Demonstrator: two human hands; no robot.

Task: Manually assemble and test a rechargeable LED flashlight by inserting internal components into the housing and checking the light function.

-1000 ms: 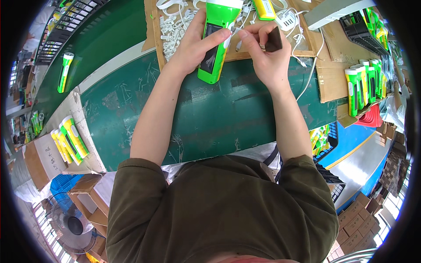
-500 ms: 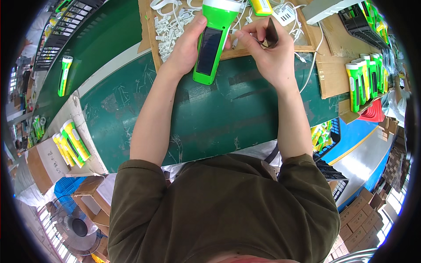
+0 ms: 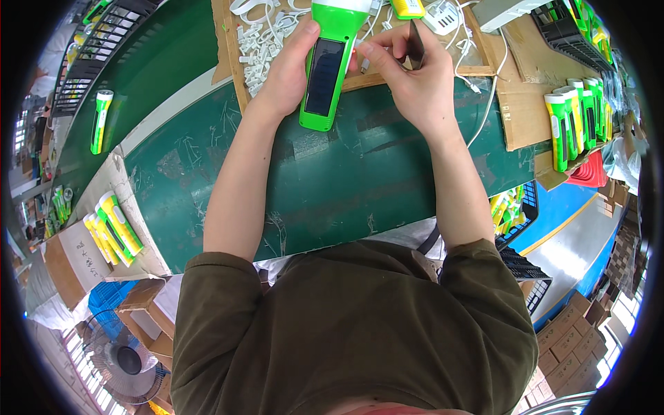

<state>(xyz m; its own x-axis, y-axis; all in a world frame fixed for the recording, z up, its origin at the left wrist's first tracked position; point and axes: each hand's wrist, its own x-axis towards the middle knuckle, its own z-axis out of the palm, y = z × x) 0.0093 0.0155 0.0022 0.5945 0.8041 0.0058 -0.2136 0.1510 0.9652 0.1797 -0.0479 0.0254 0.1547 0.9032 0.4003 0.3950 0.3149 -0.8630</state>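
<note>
Left hand: my left hand (image 3: 285, 76) is clamped on the green flashlight (image 3: 328, 69), thumb along its left side and fingers wrapped beneath, tips showing at the right edge.
Right hand: my right hand (image 3: 423, 90) has thumb and forefinger close together at the flashlight's right side; a dark flat piece (image 3: 416, 45) is gripped among the fingers. Whether the fingertips also pinch something small, I cannot tell.
Flashlight: above the far edge of the table, white head pointing far, dark panel (image 3: 324, 86) facing up.
Handling: I judge a firm left grip matters most, so the body does not roll while the right fingertips work at its side; I'd come in square, press lightly and keep the dark piece off the panel.
Tray: beyond the hands, a tray (image 3: 370, 81) holds a heap of white cables (image 3: 257, 54), a white charging block (image 3: 440, 18) and a yellow flashlight (image 3: 408, 8).
Loose cable: a white cord (image 3: 499, 76) hangs over the tray's right side; I'd watch that the right wrist doesn't snag it.
Table: green and scuffed (image 3: 346, 180), on the near side.
Right: upright flashlights (image 3: 568, 128) in a row.
Left: more flashlights (image 3: 115, 232) lean together on cardboard.
</note>
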